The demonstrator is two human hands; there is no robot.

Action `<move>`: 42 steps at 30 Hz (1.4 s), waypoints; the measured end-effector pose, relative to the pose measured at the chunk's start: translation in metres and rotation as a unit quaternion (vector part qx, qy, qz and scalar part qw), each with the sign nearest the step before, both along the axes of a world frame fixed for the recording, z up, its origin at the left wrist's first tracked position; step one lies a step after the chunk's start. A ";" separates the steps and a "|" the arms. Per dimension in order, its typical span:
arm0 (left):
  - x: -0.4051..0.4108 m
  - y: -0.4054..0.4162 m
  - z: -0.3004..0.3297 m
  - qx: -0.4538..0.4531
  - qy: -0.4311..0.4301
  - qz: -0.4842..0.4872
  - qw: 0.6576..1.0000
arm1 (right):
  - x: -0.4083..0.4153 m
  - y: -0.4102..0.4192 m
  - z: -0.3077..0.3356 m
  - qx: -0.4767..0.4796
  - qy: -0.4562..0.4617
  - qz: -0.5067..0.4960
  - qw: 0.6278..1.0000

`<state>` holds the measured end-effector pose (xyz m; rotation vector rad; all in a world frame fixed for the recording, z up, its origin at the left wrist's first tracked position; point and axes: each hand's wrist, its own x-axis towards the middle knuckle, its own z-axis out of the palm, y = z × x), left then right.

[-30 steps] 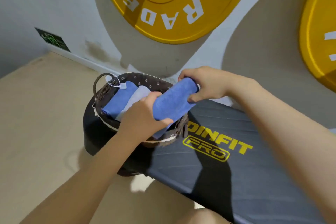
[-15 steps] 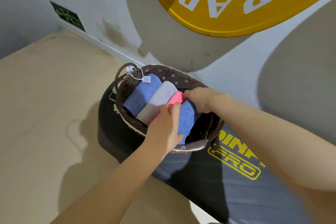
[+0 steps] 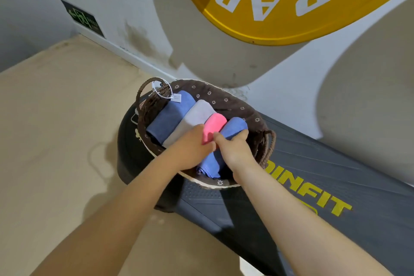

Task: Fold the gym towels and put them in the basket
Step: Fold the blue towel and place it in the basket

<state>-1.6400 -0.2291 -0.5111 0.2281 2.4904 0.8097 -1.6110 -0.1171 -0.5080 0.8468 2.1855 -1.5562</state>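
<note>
Four rolled towels lie side by side in the brown woven basket (image 3: 226, 98), which sits on the end of a dark bench (image 3: 336, 175); from nine o'clock to three o'clock they run dark blue towel (image 3: 167, 116), grey towel (image 3: 192, 119), pink towel (image 3: 214, 126), blue towel (image 3: 233, 129); the right hand (image 3: 235, 149) curls its fingers over the blue towel; the left hand (image 3: 190, 150) rests on the grey towel, fingers bent against the pink towel, its grip unclear; a white tag (image 3: 175, 97) hangs at the basket's ten o'clock handle.
</note>
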 end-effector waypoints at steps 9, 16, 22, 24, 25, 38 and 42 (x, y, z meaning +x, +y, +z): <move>-0.020 -0.004 -0.002 -0.249 0.192 -0.004 0.949 | 0.004 -0.016 -0.013 0.119 0.003 0.051 0.992; -0.033 -0.006 -0.008 -0.251 0.165 0.026 0.953 | 0.003 -0.010 -0.020 0.109 0.014 0.071 0.991; -0.039 -0.015 -0.006 -0.215 0.170 0.033 0.961 | 0.004 -0.007 -0.021 0.099 0.043 0.070 0.992; -0.042 -0.021 -0.003 -0.201 0.198 0.047 0.958 | 0.005 -0.008 -0.021 0.115 0.045 0.071 0.990; -0.045 -0.025 -0.003 -0.198 0.200 0.051 0.958 | 0.005 -0.009 -0.021 0.123 0.046 0.073 0.989; -0.012 0.012 -0.007 -0.247 0.199 -0.058 0.947 | 0.002 -0.008 -0.021 0.058 0.059 0.044 0.996; -0.008 0.014 -0.012 -0.254 0.177 -0.081 0.948 | 0.003 -0.007 -0.019 0.050 0.054 0.054 0.996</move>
